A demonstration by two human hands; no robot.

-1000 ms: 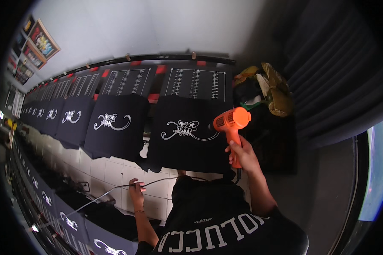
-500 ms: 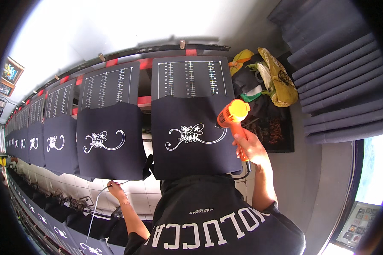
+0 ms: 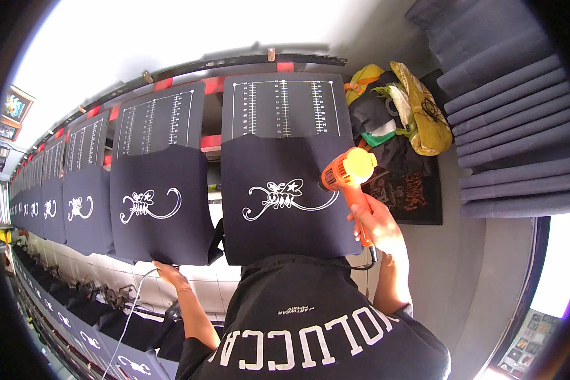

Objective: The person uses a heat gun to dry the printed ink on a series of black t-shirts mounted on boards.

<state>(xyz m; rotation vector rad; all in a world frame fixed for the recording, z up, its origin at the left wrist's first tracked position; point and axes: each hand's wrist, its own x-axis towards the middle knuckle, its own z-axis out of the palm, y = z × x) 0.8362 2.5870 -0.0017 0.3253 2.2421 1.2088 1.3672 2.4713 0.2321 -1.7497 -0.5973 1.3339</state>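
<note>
My right hand is wrapped round the handle of an orange heat gun. Its dark nozzle points left, over the right part of a white curling line print on a black garment. That garment is stretched over a dark flat board with white ruler marks. Lower left, my left hand is closed round a thin grey cord and sits at the bottom edge of the neighbouring black garment. Its fingertips are partly hidden there.
Several more boards with printed garments run off to the left along a rail. Another row lies at lower left. A yellow bag and dark cloth hang at the right wall, beside a grey curtain.
My left hand has risen slightly to the garment's lower edge, with the cord. The heat gun stays over the print's right end, its nozzle a little further left. The view has shifted slightly.
</note>
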